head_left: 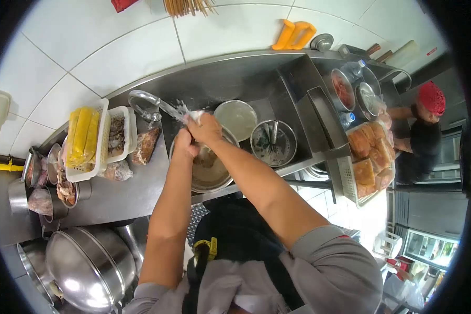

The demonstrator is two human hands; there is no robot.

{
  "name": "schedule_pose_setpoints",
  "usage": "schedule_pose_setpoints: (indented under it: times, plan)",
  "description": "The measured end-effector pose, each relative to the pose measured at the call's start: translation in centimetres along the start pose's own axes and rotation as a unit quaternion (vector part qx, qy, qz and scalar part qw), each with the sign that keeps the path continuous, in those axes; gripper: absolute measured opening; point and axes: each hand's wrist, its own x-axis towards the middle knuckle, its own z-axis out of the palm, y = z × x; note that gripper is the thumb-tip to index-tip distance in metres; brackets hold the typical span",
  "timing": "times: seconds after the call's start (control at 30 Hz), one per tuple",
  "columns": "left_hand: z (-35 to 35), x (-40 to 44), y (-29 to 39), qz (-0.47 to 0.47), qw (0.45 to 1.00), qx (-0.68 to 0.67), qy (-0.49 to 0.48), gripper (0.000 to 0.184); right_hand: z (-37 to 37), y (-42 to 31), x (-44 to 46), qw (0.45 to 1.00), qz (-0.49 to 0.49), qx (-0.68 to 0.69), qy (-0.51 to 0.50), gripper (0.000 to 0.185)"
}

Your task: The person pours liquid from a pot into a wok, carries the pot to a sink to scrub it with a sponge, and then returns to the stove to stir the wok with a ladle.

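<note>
My left hand [186,142] and my right hand [206,128] are close together under the running faucet [165,106], over a metal bowl of cloudy water [209,170] in the sink. A whitish item [196,115] shows at the fingers of my right hand, which are closed on it. What it is cannot be made out. The fingers of my left hand are mostly hidden. Beside them stand a second bowl of cloudy liquid [235,120] and a metal pot [273,144] with a whisk in foamy water.
Left of the sink are a white basket [103,141] with yellow packages, a basket of dark food [116,136] and metal pots. On the right sits a basket of browned blocks [371,157]. A person in a red cap [421,131] stands beyond. Large metal pots [89,267] are lower left.
</note>
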Motion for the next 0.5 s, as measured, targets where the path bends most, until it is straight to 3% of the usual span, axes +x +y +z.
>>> schedule_pose_setpoints:
  times: [0.03, 0.13, 0.17, 0.23, 0.37, 0.47, 0.5]
  plan:
    - [-1.0, 1.5, 0.1, 0.002, 1.0, -0.026, -0.015, 0.038, -0.8, -0.7, 0.3, 0.999, 0.032, -0.026, -0.026, 0.061]
    - [1.5, -1.2, 2.2, -0.041, 0.998, 0.001, 0.05, 0.041, -1.3, -2.7, -0.8, 0.984, 0.046, 0.172, 0.01, 0.061]
    - [0.0, -0.1, 1.7, 0.113, 0.988, 0.06, -0.088, 0.037, 1.3, -2.2, 0.5, 0.992, -0.003, 0.125, -0.015, 0.054]
    - [-1.0, -0.5, 3.1, -0.008, 0.975, -0.115, -0.188, 0.033, 1.6, -2.2, -1.1, 0.98, -0.157, 0.118, -0.044, 0.053]
    - [-2.4, 0.9, 3.7, -0.023, 0.982, -0.098, -0.161, 0.04, 3.6, -1.1, -0.2, 0.976, -0.175, 0.121, -0.039, 0.059]
    - [-4.9, 1.5, 4.0, -0.004, 0.974, -0.06, -0.219, 0.041, 1.9, -3.2, -2.3, 0.976, -0.067, 0.154, -0.136, 0.056]
    - [-3.6, -1.2, 4.8, -0.018, 0.959, 0.068, -0.274, 0.067, 4.2, -1.8, -1.7, 0.973, -0.156, 0.119, -0.119, 0.054]
